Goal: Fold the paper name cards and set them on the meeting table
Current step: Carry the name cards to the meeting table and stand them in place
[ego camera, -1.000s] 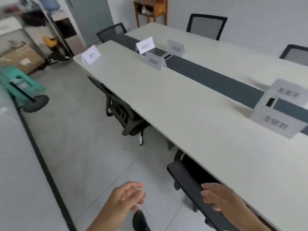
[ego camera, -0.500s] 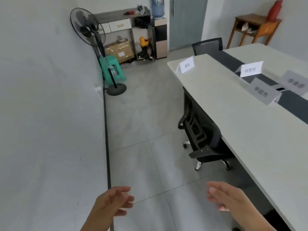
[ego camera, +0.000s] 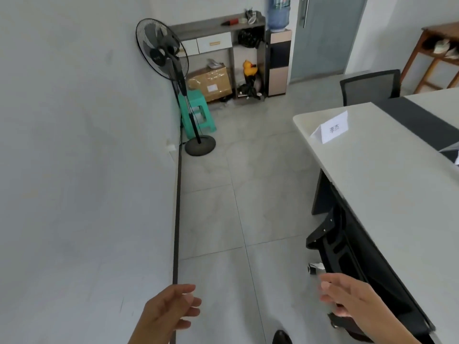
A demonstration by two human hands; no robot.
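A folded white name card [ego camera: 332, 129] stands upright near the corner of the pale meeting table [ego camera: 387, 184], which fills the right side. A sliver of another card [ego camera: 454, 151] shows at the right edge. My left hand [ego camera: 171, 311] hangs low over the floor by the wall, fingers loosely spread, holding nothing. At the lower right my right hand [ego camera: 347, 297] is also empty with fingers apart, hovering just off the table's near edge, above a black chair [ego camera: 347, 254].
A standing fan [ego camera: 171, 70] and a green stool [ego camera: 198, 112] are by the left wall. Behind them are a shelf with a cardboard box [ego camera: 211, 81], a water dispenser [ego camera: 278, 45] and a door. Another chair [ego camera: 370, 86] sits at the table's end. Grey tiled floor runs between wall and table.
The view has swung left, away from the table toward the wall and fan. The cards by the dark centre strip have left the view. Both hands stay low and empty.
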